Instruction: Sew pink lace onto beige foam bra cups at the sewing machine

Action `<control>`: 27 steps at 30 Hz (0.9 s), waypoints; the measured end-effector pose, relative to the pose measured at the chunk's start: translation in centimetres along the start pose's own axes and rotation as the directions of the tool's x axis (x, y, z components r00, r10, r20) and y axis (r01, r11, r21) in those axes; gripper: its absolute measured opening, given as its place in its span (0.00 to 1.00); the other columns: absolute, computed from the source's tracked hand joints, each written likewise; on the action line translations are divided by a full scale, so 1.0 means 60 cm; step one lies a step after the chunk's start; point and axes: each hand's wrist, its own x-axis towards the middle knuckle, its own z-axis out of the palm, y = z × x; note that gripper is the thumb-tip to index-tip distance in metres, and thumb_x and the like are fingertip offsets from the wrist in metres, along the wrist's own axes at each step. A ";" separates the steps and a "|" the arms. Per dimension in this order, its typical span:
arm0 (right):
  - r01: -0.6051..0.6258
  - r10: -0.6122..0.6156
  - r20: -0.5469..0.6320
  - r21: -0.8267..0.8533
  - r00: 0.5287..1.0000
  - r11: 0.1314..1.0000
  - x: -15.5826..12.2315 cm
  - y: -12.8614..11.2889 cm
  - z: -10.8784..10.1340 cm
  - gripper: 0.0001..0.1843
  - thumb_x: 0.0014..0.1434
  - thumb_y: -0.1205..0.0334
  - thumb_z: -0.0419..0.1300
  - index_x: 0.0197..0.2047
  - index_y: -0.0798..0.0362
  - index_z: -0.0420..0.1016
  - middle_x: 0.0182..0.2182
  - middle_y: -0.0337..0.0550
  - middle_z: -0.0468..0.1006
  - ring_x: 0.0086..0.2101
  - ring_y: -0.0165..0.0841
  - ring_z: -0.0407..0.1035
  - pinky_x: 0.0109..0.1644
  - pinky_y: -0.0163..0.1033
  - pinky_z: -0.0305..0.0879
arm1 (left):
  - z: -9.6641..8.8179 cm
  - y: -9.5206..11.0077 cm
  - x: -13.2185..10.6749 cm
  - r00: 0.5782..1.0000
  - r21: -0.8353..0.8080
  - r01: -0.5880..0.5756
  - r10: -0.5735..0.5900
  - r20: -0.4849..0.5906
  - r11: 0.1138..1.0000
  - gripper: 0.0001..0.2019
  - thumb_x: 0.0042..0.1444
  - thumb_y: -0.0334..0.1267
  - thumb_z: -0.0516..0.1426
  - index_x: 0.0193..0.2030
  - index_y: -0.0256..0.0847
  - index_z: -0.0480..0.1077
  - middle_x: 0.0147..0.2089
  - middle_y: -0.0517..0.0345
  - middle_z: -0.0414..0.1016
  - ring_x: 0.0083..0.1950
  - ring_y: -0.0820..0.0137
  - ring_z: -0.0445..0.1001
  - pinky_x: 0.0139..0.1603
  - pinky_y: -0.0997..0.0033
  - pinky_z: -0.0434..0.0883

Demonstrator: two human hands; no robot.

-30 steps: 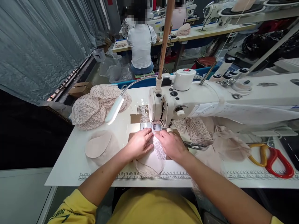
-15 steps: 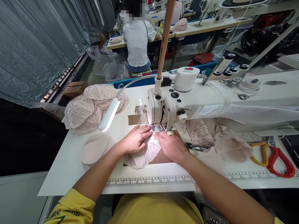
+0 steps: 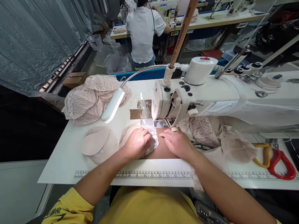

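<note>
A beige lace-covered cup piece (image 3: 152, 137) lies under the presser foot of a white sewing machine (image 3: 187, 96). My left hand (image 3: 136, 143) rests on top of the piece with its fingers curled and pressing it down. My right hand (image 3: 178, 143) lies flat on the table just right of the piece, fingertips at its edge near the needle. A brown patch (image 3: 163, 149) on the table shows between my two hands.
A heap of lace cups (image 3: 93, 98) sits at the back left, plain beige pads (image 3: 98, 144) lie left of my hands. More lace pieces (image 3: 210, 133) lie under the machine arm. Red and yellow scissors (image 3: 275, 158) lie at the right. A person in white (image 3: 142, 31) sits ahead.
The lace piece has turned and slid left under the foot. My left hand followed it and curled its fingers over it; my right hand stayed beside the needle. The view shifted slightly.
</note>
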 end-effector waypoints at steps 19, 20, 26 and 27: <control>0.337 -0.340 0.216 0.052 0.915 0.940 -0.015 -0.004 -0.023 0.15 0.61 0.70 0.50 0.43 0.53 0.77 0.28 0.43 0.73 0.31 0.32 0.65 0.35 0.35 0.58 | -0.006 -0.016 -0.017 0.971 -0.054 -0.205 0.210 0.116 0.977 0.12 0.63 0.33 0.50 0.49 0.43 0.72 0.40 0.53 0.72 0.39 0.66 0.66 0.44 0.64 0.62; 0.335 -0.338 0.214 0.054 0.916 0.941 -0.015 -0.004 -0.023 0.15 0.61 0.70 0.50 0.42 0.53 0.77 0.27 0.43 0.73 0.30 0.32 0.65 0.35 0.35 0.58 | -0.006 -0.015 -0.017 0.970 -0.041 -0.209 0.213 0.119 0.977 0.13 0.64 0.34 0.50 0.50 0.43 0.72 0.39 0.52 0.72 0.39 0.66 0.66 0.43 0.64 0.62; 0.342 -0.353 0.183 0.089 0.917 0.935 -0.016 -0.002 -0.024 0.15 0.60 0.72 0.50 0.41 0.54 0.77 0.26 0.42 0.72 0.29 0.32 0.64 0.33 0.35 0.56 | -0.001 -0.017 -0.019 0.960 0.026 -0.251 0.245 0.136 0.968 0.14 0.65 0.33 0.48 0.54 0.42 0.69 0.39 0.51 0.69 0.39 0.67 0.64 0.44 0.64 0.61; 0.341 -0.351 0.178 0.087 0.919 0.936 -0.016 -0.001 -0.024 0.15 0.59 0.72 0.50 0.41 0.54 0.77 0.25 0.41 0.71 0.28 0.31 0.63 0.32 0.35 0.55 | 0.000 -0.017 -0.020 0.959 0.036 -0.255 0.247 0.140 0.966 0.15 0.65 0.33 0.48 0.54 0.42 0.69 0.40 0.51 0.69 0.39 0.67 0.63 0.45 0.64 0.61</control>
